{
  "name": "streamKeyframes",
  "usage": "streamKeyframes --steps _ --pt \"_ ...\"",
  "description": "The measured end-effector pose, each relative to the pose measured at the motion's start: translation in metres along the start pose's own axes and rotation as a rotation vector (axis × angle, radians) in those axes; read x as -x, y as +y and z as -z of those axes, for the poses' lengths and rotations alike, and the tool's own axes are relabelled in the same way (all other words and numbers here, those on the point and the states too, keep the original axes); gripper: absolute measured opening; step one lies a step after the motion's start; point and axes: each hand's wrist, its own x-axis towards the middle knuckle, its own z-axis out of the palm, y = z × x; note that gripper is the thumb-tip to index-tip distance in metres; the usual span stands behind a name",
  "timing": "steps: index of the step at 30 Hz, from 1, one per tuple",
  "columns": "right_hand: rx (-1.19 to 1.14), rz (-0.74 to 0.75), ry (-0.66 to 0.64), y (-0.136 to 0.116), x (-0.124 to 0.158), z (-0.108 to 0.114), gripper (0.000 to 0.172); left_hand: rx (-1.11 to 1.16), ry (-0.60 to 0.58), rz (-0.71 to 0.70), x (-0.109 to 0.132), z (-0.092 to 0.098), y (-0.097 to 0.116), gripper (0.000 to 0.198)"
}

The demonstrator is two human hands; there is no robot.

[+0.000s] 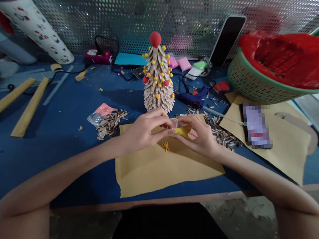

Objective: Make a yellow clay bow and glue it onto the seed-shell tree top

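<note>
A small clear plastic packet with yellow stuff [183, 130] in it is pinched between both hands. My left hand [146, 131] closes thumb and fingers on its left end. My right hand [201, 137] grips its right side with curved fingers. Below them a tiny orange bow [165, 146] lies on a sheet of brown paper [155, 171]. Just beyond the hands stands a cone-shaped tree [157, 75] covered in pale seed husks, dotted with yellow, orange and red balls, with a large red ball [155, 39] on top.
Sunflower seed husks [111, 124] lie beside a pink packet [103, 110] at left; more husks [227, 136] lie at right. A blue glue gun [195, 96] rests behind the right hand. A green basket [255, 78] with red plastic and a phone [227, 40] stand at back right.
</note>
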Motion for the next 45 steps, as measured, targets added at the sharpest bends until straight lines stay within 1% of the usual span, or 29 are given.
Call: streamKeyframes --steps 4,7,12,15,19,22,25,29,31,34,37,39,42,45 --pt "-0.006 -0.005 0.028 0.002 0.000 -0.001 0.029 -0.071 0.028 -0.028 0.000 -0.001 0.000 0.009" --pt "-0.026 -0.045 0.018 0.002 0.001 -0.003 0.026 -0.089 0.047 -0.032 0.000 -0.002 0.001 0.007" --pt "-0.104 -0.201 -0.007 0.004 0.003 -0.004 0.025 0.083 0.105 -0.003 -0.002 0.004 0.009 0.003" --pt "-0.133 -0.268 -0.022 0.006 0.003 -0.005 0.025 0.204 0.137 0.061 -0.002 0.009 0.015 0.010" --pt "-0.128 -0.235 -0.006 0.007 0.003 -0.006 0.024 0.324 0.142 0.212 -0.003 0.009 0.015 0.021" --pt "-0.121 -0.208 -0.004 0.006 0.002 -0.006 0.024 0.398 0.150 0.299 -0.005 0.006 0.014 0.019" --pt "-0.109 -0.155 -0.005 0.006 0.003 -0.006 0.023 0.410 0.163 0.364 -0.005 0.002 0.016 0.024" --pt "-0.085 -0.119 0.007 0.006 0.003 -0.007 0.024 0.429 0.121 0.396 -0.002 0.002 0.020 0.010" --pt "-0.080 -0.123 0.001 0.006 0.002 -0.006 0.024 0.459 0.115 0.410 -0.001 0.004 0.020 0.007" --pt "-0.074 -0.108 -0.015 0.007 -0.002 0.000 0.024 0.492 0.116 0.439 0.002 0.007 0.020 0.009" --pt "-0.086 -0.116 -0.050 0.013 -0.011 0.011 0.028 0.511 0.126 0.456 0.005 0.007 0.019 0.008" --pt "-0.118 -0.191 -0.042 0.020 -0.018 0.022 0.034 0.520 0.131 0.458 0.008 0.006 0.019 0.009" --pt "-0.256 -0.294 0.036 0.033 -0.026 0.037 0.044 0.525 0.124 0.457 0.015 0.002 0.017 0.008" --pt "-0.394 -0.346 -0.003 0.041 -0.028 0.045 0.048 0.542 0.110 0.476 0.021 -0.002 0.013 0.009"
